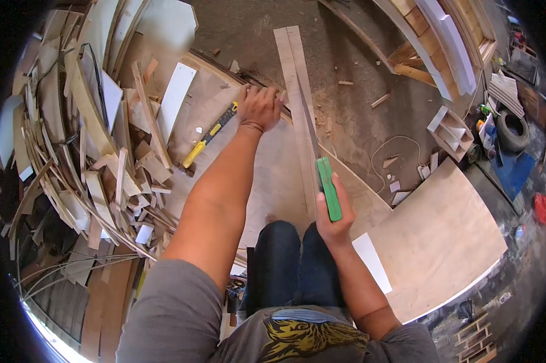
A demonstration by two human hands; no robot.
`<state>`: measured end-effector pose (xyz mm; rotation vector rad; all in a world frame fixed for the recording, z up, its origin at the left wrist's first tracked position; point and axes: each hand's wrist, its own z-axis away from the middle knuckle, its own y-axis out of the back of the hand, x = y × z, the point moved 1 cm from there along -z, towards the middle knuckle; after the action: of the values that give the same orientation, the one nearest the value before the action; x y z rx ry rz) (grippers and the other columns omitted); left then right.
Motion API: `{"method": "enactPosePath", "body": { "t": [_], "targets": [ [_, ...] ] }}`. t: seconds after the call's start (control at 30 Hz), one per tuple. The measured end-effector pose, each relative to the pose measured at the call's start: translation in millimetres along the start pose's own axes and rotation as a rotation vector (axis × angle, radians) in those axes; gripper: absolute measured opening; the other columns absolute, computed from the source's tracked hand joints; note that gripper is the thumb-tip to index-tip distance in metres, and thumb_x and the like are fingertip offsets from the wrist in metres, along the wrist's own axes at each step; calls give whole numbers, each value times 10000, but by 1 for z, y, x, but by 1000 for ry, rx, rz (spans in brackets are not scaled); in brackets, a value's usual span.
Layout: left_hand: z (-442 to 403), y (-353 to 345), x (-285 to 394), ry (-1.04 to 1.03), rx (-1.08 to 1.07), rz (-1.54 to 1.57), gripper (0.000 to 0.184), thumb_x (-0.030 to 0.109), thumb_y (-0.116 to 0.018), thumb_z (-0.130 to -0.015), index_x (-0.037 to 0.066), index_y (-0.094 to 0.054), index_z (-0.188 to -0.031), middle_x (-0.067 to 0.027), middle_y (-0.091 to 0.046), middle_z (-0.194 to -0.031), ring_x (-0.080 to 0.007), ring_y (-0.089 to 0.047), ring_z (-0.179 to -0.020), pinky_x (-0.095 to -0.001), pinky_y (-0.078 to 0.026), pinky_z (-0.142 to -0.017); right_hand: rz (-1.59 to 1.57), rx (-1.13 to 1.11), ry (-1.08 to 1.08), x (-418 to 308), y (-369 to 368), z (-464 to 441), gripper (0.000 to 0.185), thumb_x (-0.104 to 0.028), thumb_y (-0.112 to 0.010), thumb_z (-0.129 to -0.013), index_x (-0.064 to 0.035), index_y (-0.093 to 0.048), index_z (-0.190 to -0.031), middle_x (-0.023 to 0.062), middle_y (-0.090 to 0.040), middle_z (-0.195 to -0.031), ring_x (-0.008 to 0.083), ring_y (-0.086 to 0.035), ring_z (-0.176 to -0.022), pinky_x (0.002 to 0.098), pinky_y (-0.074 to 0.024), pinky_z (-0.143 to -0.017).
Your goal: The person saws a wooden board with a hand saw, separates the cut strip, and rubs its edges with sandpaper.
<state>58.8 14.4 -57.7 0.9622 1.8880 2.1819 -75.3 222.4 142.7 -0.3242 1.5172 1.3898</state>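
Note:
My right hand (335,212) is wrapped round the green handle of a hand saw (311,134). The saw's blade points away from me and lies along a long, narrow wooden strip (292,63), which bears a lengthwise line. Left of the strip, my left hand (260,107) is curled down at the far edge of a plywood sheet (224,187); its thumb side is close against the strip. The fingertips are hidden, so what they grip cannot be made out. Beside that hand lies a long yellow and black tool (210,134), resting on the plywood.
Wood offcuts (112,175) are heaped at left, with a white strip (177,94) near them. A curved plywood panel (436,236) lies at right. Curved wooden frames (430,42) stand at far right, near a white cable (400,139) and a tyre (513,130).

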Motion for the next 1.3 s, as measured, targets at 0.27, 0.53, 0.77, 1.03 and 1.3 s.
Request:
{"method": "enactPosePath", "body": {
  "t": [0.27,0.53,0.77,1.03,1.3],
  "targets": [
    [-72,-25,21,559,1,326,492,508,-505,-1010,48,-666,-946,-209,-716,-859,-415,-684,-892,-515,-470,-870,-141,-55,-120,4,7,1,484,-30,-703,-886,31,-584,-1351,242,-703,-1167,295,-754,-953,351,-586,-786],
    [-102,-46,2,408,313,834,502,449,-636,-966,-37,-627,-841,-191,-639,-740,-238,-592,-674,-392,-471,-649,-81,-9,39,23,3,4,485,-18,-681,-897,46,-568,-1364,264,-687,-1194,321,-743,-996,348,-589,-786],
    [-104,-52,-3,397,357,867,455,386,-614,-994,-24,-609,-795,-54,-574,-671,-132,-502,-669,-357,-437,-620,-91,-96,19,11,52,88,492,-40,-670,-906,101,-546,-1360,253,-656,-1280,310,-703,-1082,362,-554,-906],
    [-104,-46,6,433,346,833,444,394,-637,-966,-30,-647,-833,-179,-634,-693,-238,-569,-626,-390,-460,-628,-86,-31,48,1,32,36,461,-12,-659,-910,103,-553,-1343,281,-678,-1221,344,-731,-1035,365,-588,-838],
    [-107,-53,2,479,308,768,465,417,-614,-972,-26,-650,-832,-225,-645,-736,-338,-617,-663,-431,-476,-656,-231,-4,-85,15,10,-2,423,-11,-623,-942,94,-562,-1347,231,-664,-1264,250,-657,-1151,345,-504,-989]
  ]
}}
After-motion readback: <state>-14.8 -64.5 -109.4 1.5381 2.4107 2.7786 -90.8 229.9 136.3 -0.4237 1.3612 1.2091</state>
